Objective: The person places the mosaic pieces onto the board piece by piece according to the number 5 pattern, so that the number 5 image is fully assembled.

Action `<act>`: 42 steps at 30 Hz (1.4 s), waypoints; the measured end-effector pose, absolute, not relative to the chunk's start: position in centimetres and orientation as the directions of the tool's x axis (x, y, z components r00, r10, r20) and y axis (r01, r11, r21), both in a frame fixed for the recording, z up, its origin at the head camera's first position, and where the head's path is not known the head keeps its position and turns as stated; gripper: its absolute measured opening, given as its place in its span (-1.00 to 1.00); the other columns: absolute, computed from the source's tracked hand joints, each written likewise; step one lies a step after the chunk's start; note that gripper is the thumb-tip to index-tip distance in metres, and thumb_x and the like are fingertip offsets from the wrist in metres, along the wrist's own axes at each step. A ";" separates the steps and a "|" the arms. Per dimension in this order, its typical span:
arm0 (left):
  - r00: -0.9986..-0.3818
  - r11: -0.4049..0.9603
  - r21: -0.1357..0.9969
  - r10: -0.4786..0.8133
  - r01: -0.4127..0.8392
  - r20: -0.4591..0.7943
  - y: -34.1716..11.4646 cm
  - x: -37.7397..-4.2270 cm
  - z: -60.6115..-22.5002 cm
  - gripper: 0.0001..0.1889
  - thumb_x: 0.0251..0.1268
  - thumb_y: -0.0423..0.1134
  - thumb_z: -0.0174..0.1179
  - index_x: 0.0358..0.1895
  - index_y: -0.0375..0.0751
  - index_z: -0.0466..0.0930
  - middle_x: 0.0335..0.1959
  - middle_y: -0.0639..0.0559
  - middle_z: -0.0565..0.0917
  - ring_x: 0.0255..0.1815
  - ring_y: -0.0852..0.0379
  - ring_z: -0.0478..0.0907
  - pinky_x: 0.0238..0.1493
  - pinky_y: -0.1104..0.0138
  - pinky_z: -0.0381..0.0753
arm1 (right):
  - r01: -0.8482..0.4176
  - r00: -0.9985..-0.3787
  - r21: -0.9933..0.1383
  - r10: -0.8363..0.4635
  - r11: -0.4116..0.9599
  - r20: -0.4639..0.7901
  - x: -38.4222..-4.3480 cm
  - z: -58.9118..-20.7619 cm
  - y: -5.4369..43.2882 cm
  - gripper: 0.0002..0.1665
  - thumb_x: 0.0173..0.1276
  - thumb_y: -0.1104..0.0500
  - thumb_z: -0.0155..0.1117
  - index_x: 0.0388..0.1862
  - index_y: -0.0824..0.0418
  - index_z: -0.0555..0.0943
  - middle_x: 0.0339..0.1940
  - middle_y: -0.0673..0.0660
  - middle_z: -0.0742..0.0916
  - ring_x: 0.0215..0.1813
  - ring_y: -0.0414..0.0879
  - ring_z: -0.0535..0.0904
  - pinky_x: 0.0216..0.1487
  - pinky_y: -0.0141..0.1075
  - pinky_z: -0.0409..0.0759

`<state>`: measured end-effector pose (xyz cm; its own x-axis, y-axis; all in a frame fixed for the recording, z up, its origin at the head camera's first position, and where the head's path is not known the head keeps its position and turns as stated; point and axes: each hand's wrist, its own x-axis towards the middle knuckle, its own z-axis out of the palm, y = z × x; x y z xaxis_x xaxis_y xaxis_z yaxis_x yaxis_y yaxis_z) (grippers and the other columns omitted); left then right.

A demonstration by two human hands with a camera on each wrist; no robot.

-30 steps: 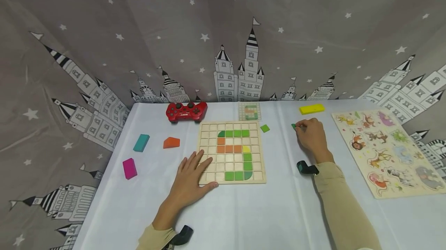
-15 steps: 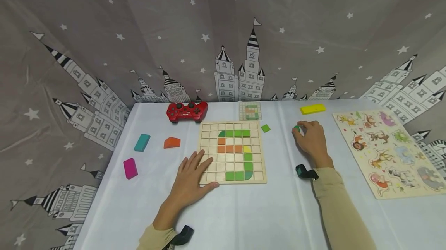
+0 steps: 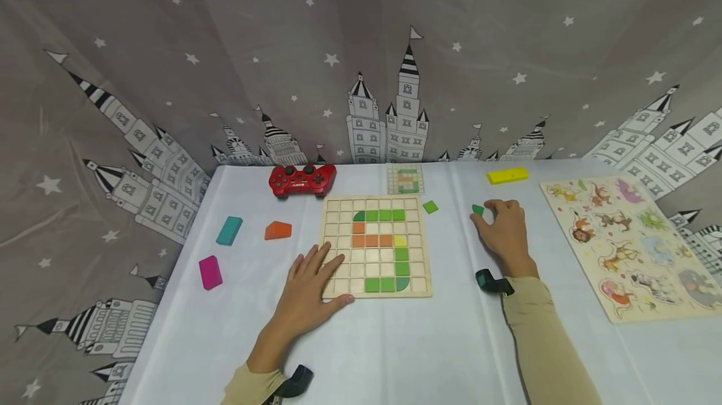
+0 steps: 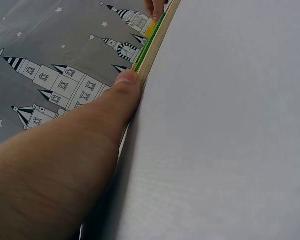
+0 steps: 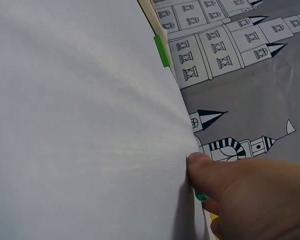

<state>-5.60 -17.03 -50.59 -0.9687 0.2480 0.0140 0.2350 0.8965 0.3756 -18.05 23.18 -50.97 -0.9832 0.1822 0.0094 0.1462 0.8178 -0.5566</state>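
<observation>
My left hand [image 3: 309, 295] lies with fingers spread over the lower left part of a wooden grid board [image 3: 344, 204]; its thumb [image 4: 122, 95] is at the board's near edge. Green, orange and yellow tiles sit in some of the board's squares. To the right of the board, my right hand [image 3: 504, 232] holds a small dark green tile [image 3: 477, 209] between thumb and fingers, low over the white table. In the right wrist view the thumb hides most of this green tile [image 5: 200, 195]. A loose light green square tile [image 3: 430, 207] lies by the board's upper right corner.
A pattern card [image 3: 405, 178] lies behind the board. A red game controller [image 3: 302, 180], an orange block [image 3: 278, 230], a teal block [image 3: 229, 231] and a magenta block [image 3: 210, 273] are on the left. Right of my hand are a yellow block [image 3: 507, 175] and an animal puzzle [image 3: 626, 248].
My right hand has shifted slightly toward me, and the dark green tile has turned between its fingers and now shows more of its face. The left hand has stayed on the board.
</observation>
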 end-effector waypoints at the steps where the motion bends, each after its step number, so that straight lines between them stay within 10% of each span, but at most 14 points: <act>1: -0.969 0.897 0.376 0.246 0.233 0.015 -17.0 -5.6 -50.5 -0.11 0.14 0.40 0.28 0.53 0.11 0.35 0.66 -0.08 0.16 0.69 -0.19 0.00 0.65 -0.16 -0.08 | 0.142 -0.983 -0.561 0.181 0.816 0.015 -18.1 -51.0 23.1 -0.40 0.46 -0.01 0.27 0.29 0.38 0.53 0.27 0.46 0.47 0.30 0.33 0.36 0.37 0.18 0.43; 20: -0.969 0.891 0.391 0.247 0.232 0.012 -17.1 -5.6 -50.6 -0.10 0.14 0.40 0.27 0.53 0.11 0.35 0.66 -0.09 0.16 0.69 -0.21 0.00 0.65 -0.18 -0.09 | -0.156 -0.985 -0.574 -0.087 0.804 0.146 -14.6 -49.9 18.1 -0.61 0.41 0.00 0.35 0.00 0.30 0.69 -0.09 0.21 0.63 -0.03 0.08 0.47 0.00 -0.05 0.50; 32: -0.961 0.891 0.372 0.278 0.261 0.009 -17.3 -5.6 -50.5 -0.10 0.17 0.38 0.27 0.55 0.08 0.31 0.67 -0.13 0.14 0.69 -0.24 -0.01 0.63 -0.20 -0.07 | -0.555 -0.831 -0.484 -0.474 0.676 0.291 -9.8 -49.2 8.5 -0.77 0.35 -0.05 0.41 -0.17 0.05 0.71 -0.25 -0.05 0.62 -0.19 -0.17 0.43 -0.12 -0.26 0.49; 42: -0.950 0.885 0.356 0.312 0.298 0.021 -17.6 -5.6 -50.5 -0.12 0.22 0.33 0.24 0.57 0.06 0.28 0.69 -0.13 0.07 0.69 -0.25 -0.01 0.62 -0.23 -0.06 | -0.591 -0.804 -0.389 -0.552 0.706 0.219 -7.9 -49.1 4.6 -0.77 0.34 -0.10 0.43 -0.21 -0.01 0.70 -0.29 -0.11 0.58 -0.20 -0.20 0.47 -0.04 -0.27 0.50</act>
